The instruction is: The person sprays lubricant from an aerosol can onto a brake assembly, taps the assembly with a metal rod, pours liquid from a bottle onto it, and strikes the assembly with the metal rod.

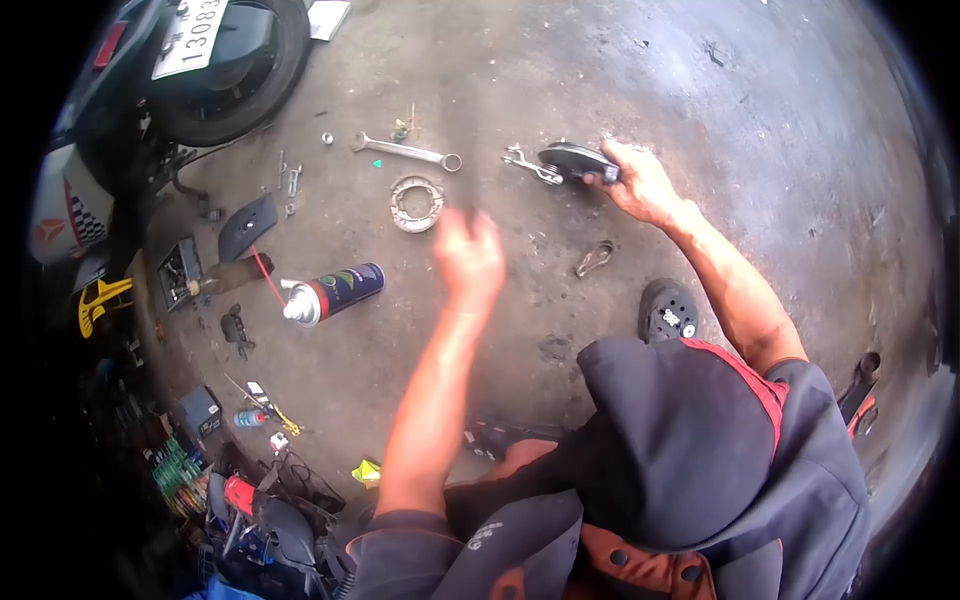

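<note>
My right hand (642,182) grips the edge of a round dark drum brake plate (578,157), thumb on top and fingers curled under it. A silvery lever arm (530,165) sticks out from the plate's left side. My left hand (468,258) is closed in a fist and smeared by motion. A faint dark streak rises above it, too blurred to name. Just left of that fist, a pair of brake shoes (401,219) forms a ring on the floor. A combination wrench (408,151) lies beyond the ring.
A spray can (345,290) with a red straw lies left of my forearm. A small metal link (594,259) is on the concrete near my black clog (667,310). A motorcycle wheel (235,95) stands at upper left. Tools and parts clutter the lower left.
</note>
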Motion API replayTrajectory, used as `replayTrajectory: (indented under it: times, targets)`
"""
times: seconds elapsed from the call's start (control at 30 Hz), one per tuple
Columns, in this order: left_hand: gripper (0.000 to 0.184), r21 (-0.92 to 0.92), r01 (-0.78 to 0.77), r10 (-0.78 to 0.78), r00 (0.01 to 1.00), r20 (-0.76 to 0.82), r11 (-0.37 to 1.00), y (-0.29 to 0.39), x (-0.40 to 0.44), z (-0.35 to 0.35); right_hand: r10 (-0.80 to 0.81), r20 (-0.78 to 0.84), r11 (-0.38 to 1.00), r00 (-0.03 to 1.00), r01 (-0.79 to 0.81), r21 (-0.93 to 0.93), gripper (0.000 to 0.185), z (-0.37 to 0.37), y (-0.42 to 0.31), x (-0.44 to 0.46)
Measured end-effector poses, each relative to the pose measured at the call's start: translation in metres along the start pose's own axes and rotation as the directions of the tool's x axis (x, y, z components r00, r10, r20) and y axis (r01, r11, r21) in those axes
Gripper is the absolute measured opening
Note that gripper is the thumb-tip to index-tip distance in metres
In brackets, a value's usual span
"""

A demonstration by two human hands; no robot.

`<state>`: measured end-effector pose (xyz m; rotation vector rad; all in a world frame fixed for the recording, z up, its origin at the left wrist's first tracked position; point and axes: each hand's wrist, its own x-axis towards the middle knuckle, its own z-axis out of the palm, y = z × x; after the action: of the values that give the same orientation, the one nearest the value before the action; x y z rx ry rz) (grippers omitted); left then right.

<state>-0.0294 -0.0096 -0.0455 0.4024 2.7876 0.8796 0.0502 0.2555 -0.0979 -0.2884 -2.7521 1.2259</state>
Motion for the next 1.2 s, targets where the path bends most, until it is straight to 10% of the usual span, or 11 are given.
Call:
replayTrajectory:
  times: [0.1,0.23,0.37,0.43,0.53,0.6,0.77,0.8,0.9,0.93,1.2]
  targets:
    - [0.038,0.224,0.251,-0.311,0.902,0.299,0.942,-0.009,-0.002,0.011,-0.258,0.052,0.966,0.965,0.258,0.004,0.030,-0.005,-0.009,0.007]
    - [0.024,-0.216,-0.250,0.199,0.952,-0.232,0.944,0.075,0.043,-0.079,-0.023,-0.146,1.000,0.989,0.024,0.011,0.033,0.011,0.018,-0.002]
    - [0.013,-0.329,-0.290,0.086,0.852,-0.516,0.899,0.080,0.027,-0.080,-0.046,0.014,0.999,0.999,0.046,-0.009,0.039,0.004,0.009,-0.003]
    - [0.020,0.077,-0.192,0.202,0.968,-0.150,0.978,-0.019,-0.007,0.006,-0.111,0.041,0.994,0.993,0.112,-0.019,0.025,0.009,0.007,-0.003]
    - [0.032,0.030,0.301,-0.294,0.899,0.325,0.953,-0.027,-0.009,0.014,-0.344,0.043,0.936,0.938,0.346,-0.067,0.028,0.007,-0.007,-0.001]
    - [0.024,-0.106,-0.101,0.094,0.993,-0.071,0.989,-0.007,0.015,-0.017,-0.125,-0.070,0.990,0.990,0.129,0.064,0.022,0.015,0.009,-0.006]
    - [0.007,-0.207,-0.386,0.225,0.813,-0.537,0.899,0.087,0.043,-0.108,-0.028,-0.036,0.998,0.999,0.030,0.050,0.034,0.011,0.006,-0.004]
    - [0.015,-0.467,-0.235,-0.027,0.873,-0.488,0.852,0.078,0.026,-0.084,-0.020,-0.063,0.998,0.998,0.023,0.056,0.032,0.012,0.006,-0.004]
    - [0.030,0.315,0.087,-0.186,0.936,0.299,0.945,-0.062,-0.027,0.028,-0.044,-0.115,0.994,0.992,0.055,0.090,0.030,0.011,0.001,-0.003]
    - [0.036,0.179,0.291,-0.338,0.870,0.358,0.940,-0.055,-0.029,0.028,-0.118,0.003,0.993,0.993,0.118,0.024,0.029,0.006,-0.005,0.004]
    - [0.010,-0.476,-0.274,0.042,0.896,-0.442,0.836,0.071,0.025,-0.088,-0.054,-0.071,0.998,0.996,0.056,0.016,0.032,0.012,0.013,-0.004]
